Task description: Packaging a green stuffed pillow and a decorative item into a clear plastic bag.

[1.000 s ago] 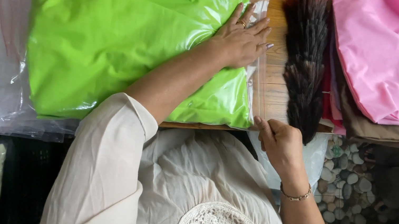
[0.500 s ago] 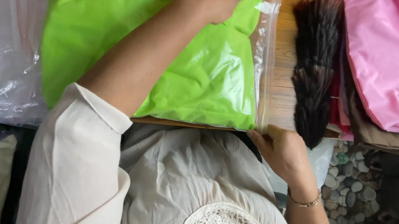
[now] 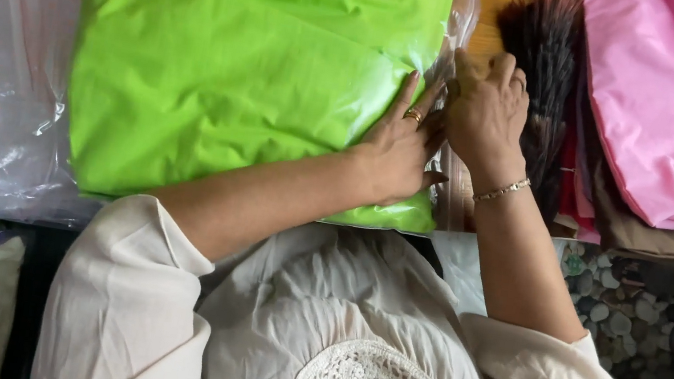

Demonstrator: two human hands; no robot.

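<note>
Head view: left hand lies flat and open on green cloth filling frame centre inside clear bag, right hand pinches bag's right edge; trapped air or cloth could spoil the closure.

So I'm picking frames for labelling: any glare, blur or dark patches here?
Head view: soft daylight and sharp focus; white glare streaks on the clear plastic bag over the green fabric; right hand and left hand unblurred; pebble floor falls into deep shadow.
</note>
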